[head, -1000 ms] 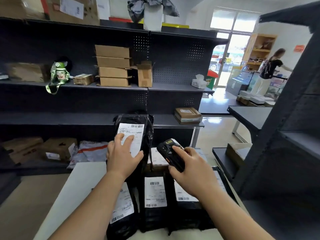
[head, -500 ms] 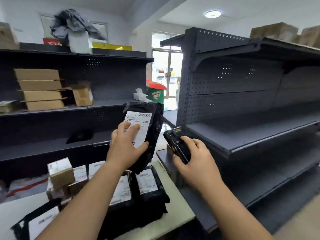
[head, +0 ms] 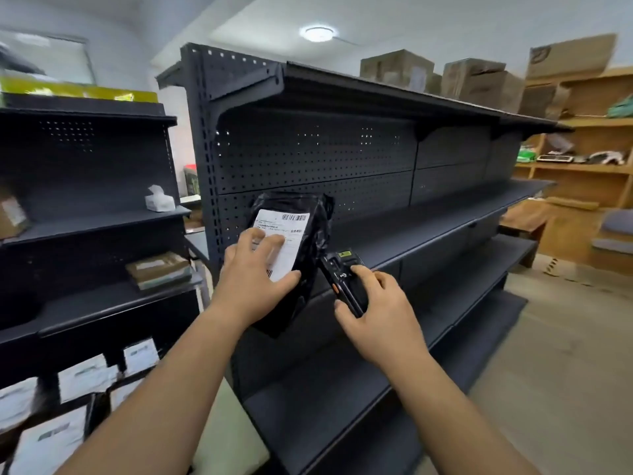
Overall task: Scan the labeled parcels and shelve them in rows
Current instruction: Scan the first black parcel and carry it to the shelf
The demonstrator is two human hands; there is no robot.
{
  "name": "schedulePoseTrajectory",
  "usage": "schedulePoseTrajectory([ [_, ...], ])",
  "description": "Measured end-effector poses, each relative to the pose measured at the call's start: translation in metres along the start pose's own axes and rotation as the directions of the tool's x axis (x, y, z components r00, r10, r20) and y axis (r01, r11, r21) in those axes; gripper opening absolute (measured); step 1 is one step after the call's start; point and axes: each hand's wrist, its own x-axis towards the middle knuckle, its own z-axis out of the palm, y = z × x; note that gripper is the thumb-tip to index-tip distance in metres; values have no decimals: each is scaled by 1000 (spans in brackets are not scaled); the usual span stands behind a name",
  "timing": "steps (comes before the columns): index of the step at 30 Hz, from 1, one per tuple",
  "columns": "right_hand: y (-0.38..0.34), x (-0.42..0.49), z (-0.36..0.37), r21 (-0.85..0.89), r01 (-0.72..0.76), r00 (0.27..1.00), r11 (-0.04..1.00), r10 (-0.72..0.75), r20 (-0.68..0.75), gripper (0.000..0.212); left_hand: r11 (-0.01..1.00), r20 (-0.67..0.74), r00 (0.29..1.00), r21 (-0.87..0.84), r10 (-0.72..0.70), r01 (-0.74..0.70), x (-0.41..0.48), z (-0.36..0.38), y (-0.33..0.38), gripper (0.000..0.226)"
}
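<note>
My left hand (head: 253,279) grips a black plastic parcel (head: 308,241) with a white barcode label, held upright in front of the dark metal shelf unit (head: 428,217). Fingers lie over the label and the thumb wraps its lower edge. My right hand (head: 376,313) holds a black handheld scanner (head: 342,279), just right of the parcel and touching or nearly touching its side. The shelf boards straight ahead carry nothing. More black parcels with white labels (head: 51,437) lie on the table at the lower left.
A second dark shelf unit (head: 85,228) on the left holds a flat brown box (head: 159,270) and a tissue box (head: 159,200). Cardboard boxes (head: 472,80) sit on top of the facing unit. Wooden shelving (head: 589,166) stands at the far right, with open floor (head: 565,354) before it.
The view has swung right from the table to the bare shelf unit. Both hands kept their holds, and the parcel and scanner now sit in front of the middle shelf.
</note>
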Motion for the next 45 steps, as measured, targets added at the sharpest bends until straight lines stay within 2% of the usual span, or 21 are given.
schedulePoseTrajectory([
  [4,44,46,-6,-5,-21,1000,1000,21,-5,64,1000,-4,1000,-23,-5,5,38,40,15,62],
  [10,88,116,-1,-14,29,999,999,-29,24,62,997,-20,997,15,-75,75,100,79,30,62],
  [16,125,173,17,10,116,987,993,-116,112,58,961,-78,966,110,-246,254,129,105,33,60],
  [21,151,225,35,75,249,943,966,-259,209,59,867,-187,882,185,-432,464,141,122,45,60],
  [24,163,250,42,121,322,895,939,-344,286,61,773,-227,810,247,-540,584,142,133,54,62],
  [30,173,280,58,262,390,828,883,-461,319,59,576,-299,654,314,-694,755,149,150,64,62],
  [35,175,295,74,356,390,798,849,-504,329,59,453,-257,567,389,-782,802,161,170,61,69],
  [40,179,305,87,369,384,782,846,-511,358,60,351,-201,508,514,-838,783,161,190,47,88],
  [45,179,307,91,382,371,777,846,-508,371,59,364,-195,526,526,-828,769,157,193,45,69],
])
